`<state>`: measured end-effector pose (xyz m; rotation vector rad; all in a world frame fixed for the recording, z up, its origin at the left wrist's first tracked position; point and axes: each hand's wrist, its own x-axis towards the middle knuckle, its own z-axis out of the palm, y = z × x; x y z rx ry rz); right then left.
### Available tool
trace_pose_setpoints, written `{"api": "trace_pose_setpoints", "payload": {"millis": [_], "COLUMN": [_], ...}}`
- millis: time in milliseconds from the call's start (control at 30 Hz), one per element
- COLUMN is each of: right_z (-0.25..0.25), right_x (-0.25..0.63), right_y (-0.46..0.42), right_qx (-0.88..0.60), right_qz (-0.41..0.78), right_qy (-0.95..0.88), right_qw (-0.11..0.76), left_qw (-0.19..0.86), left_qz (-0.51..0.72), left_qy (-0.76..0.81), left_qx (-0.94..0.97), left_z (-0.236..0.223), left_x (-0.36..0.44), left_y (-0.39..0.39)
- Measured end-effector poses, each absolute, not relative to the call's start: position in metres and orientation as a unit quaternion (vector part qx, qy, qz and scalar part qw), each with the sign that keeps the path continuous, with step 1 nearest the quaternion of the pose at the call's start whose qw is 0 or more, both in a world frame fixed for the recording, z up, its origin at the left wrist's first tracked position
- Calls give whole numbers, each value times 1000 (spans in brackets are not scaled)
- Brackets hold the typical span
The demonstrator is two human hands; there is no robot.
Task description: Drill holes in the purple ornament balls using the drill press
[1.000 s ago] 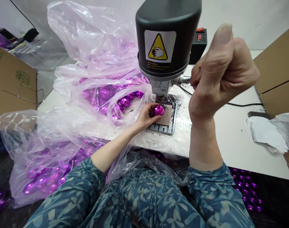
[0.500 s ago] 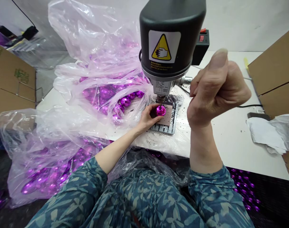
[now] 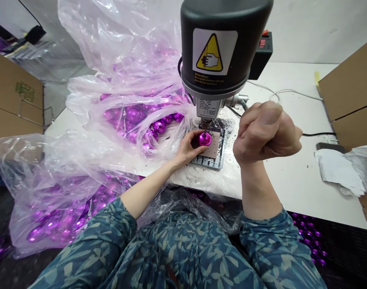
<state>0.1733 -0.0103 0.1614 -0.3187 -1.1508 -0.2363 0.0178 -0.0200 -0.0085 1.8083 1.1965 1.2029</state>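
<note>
While under drill bit [image 3: 205,130], bauble [image 3: 204,139] (axis upright)

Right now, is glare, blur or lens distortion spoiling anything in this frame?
In the head view, the magenta bauble carries bright glare but keeps a sharp outline, the clear plastic bag shines with highlights, and wide-lens distortion enlarges the near right forearm.

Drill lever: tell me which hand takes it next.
Right, most likely. The right hand is a raised fist right by the lever, holding no bauble, while the left hand is on the purple bauble beneath the drill bit, steadying it.
</note>
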Motion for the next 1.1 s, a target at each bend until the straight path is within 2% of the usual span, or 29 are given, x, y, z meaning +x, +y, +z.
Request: {"api": "trace_pose_setpoints", "payload": {"millis": [267, 567, 767, 900, 1000, 1100], "right_z": [134, 138, 183, 211, 214, 214], "right_x": [184, 181, 175, 172, 169, 167], "right_y": [0, -6, -7, -3, -4, -10], "right_qx": [-117, -37, -167, -217, -202, -199], "right_qz": [-154, -172, -108, -31, -10, -1], "right_qy": [-555, -605, -569, -560, -552, -549], "right_qw": [809, 777, 798, 799, 809, 812], "left_qw": [338, 331, 305, 242, 262, 209], "left_qz": [469, 475, 484, 501, 432, 238], "left_qy": [457, 459, 486, 460, 292, 218], "left_qx": [676, 674, 661, 692, 812, 923], "left_z": [-7, -11, 0, 15, 16, 2], "left_x": [20, 22, 26, 23, 15, 5], "left_y": [-21, -19, -24, -72, -132, -182]}}
